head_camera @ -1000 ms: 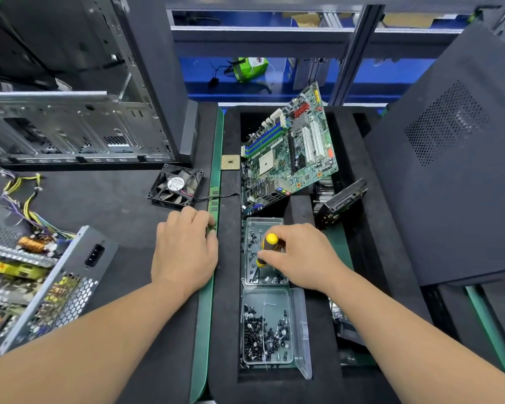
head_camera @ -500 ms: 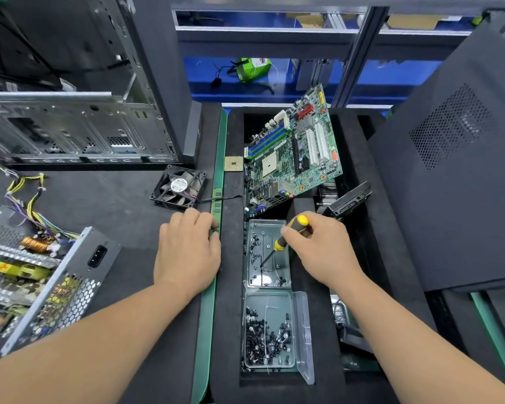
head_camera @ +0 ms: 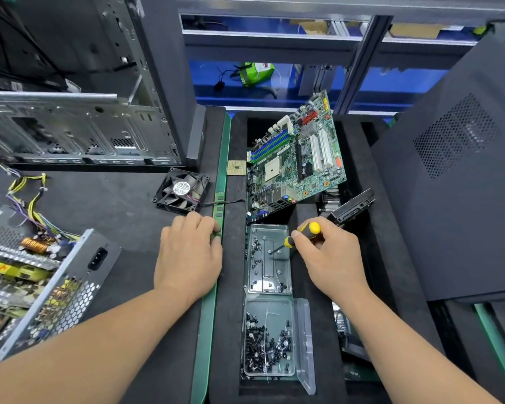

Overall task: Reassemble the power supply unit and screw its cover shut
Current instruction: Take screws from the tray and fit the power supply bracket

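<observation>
PSU (head_camera: 38, 275) sits at the left edge of the surface (head_camera: 114, 205), well apart from both hands, cover off: coil, board and yellow/purple wire bundle all exposed, mesh side wall and mains socket facing near-right. No cover in place, no screws in, so my read is the reassembly hasn't really begun; this looks like the screw-fetching step. Right hand (head_camera: 330, 258) grips the yellow-and-black screwdriver (head_camera: 301, 236), fingers curled round the handle, tip down in the far clear screw tray (head_camera: 270, 258), on or right at a screw; can't tell if one is stuck to it. Near tray (head_camera: 267, 339) holds a pile of dark screws, lid flipped open to the right. Left hand (head_camera: 190, 255) lies flat, palm down, fingers loosely bent over the green edge strip (head_camera: 216, 228), holding nothing. Left to do: bring screws over, close the cover, drive them. Writing: round white label on the fan (head_camera: 182, 189) hub, too small to read. Motherboard (head_camera: 296, 158) leans in the foam bin at far centre; silkscreen illegible.
</observation>
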